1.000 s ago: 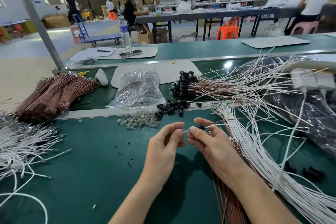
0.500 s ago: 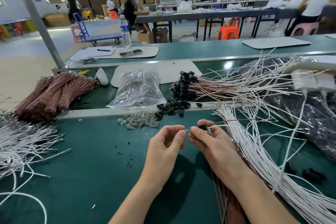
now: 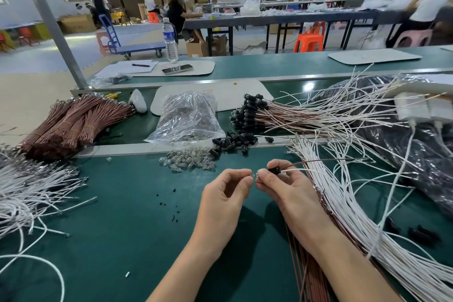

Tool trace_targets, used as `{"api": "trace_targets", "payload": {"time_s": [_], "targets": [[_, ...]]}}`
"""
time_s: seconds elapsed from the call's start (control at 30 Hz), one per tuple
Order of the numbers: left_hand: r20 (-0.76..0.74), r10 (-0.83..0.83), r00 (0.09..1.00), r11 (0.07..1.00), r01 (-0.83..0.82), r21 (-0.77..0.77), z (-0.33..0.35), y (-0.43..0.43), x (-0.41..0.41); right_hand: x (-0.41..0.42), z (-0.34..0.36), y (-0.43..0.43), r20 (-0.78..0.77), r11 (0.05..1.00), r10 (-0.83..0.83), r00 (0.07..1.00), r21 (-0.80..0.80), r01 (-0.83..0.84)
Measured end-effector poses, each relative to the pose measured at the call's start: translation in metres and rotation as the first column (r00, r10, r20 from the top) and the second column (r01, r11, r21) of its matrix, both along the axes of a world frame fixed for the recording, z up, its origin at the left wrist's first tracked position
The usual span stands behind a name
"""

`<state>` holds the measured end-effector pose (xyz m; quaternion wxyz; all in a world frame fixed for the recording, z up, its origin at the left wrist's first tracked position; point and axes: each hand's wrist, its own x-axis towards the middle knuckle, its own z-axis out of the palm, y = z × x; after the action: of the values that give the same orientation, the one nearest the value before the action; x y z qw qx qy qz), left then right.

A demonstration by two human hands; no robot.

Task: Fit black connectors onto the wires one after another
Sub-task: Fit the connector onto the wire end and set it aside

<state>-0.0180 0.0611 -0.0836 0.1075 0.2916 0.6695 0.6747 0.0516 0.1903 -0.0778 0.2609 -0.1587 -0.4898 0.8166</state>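
I have both hands over the green counter, nearer to me than the clear bag and a little to its right. My right hand has its fingers curled, with the thumb and forefinger pinching a black connector at their tips. The connector sits on top of that hand. A brown wire and a white wire run out of its back end, away from the bag.

My left hand is also curled, with its thumb and forefinger closed on a small clear piece right at the connector's front end. The fingertips of the two hands almost touch there. The piece is too small for me to say how far in it is seated.

A heap of loose black connectors lies just beside the bag's near right corner, beyond my hands. Clear bulbs are scattered just in front of the bag. To the bag's right lies a bundle of finished wires with black ends.
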Motion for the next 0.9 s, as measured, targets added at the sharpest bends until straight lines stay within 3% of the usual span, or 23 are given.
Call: {"api": "trace_targets", "payload": {"time_s": [0.27,0.67,0.9], "targets": [[-0.098,0.038,0.994,0.997,-0.044,-0.058,-0.0016,-0.0004,0.0001,0.0013,-0.0013,0.0010,0.029,0.995,-0.005,1.000,0.100,0.002],[-0.272,0.074,0.960,0.993,-0.095,-0.065,-0.0018,-0.0005,-0.0006,-0.0010,-0.0017,-0.0020,-0.028,1.000,0.004,1.000,0.024,-0.004],[-0.200,0.076,0.977,0.996,-0.084,-0.033,-0.0012,-0.0015,0.0005,0.0019,-0.0007,-0.0023,0.009,0.990,0.004,1.000,0.144,-0.006]]}}
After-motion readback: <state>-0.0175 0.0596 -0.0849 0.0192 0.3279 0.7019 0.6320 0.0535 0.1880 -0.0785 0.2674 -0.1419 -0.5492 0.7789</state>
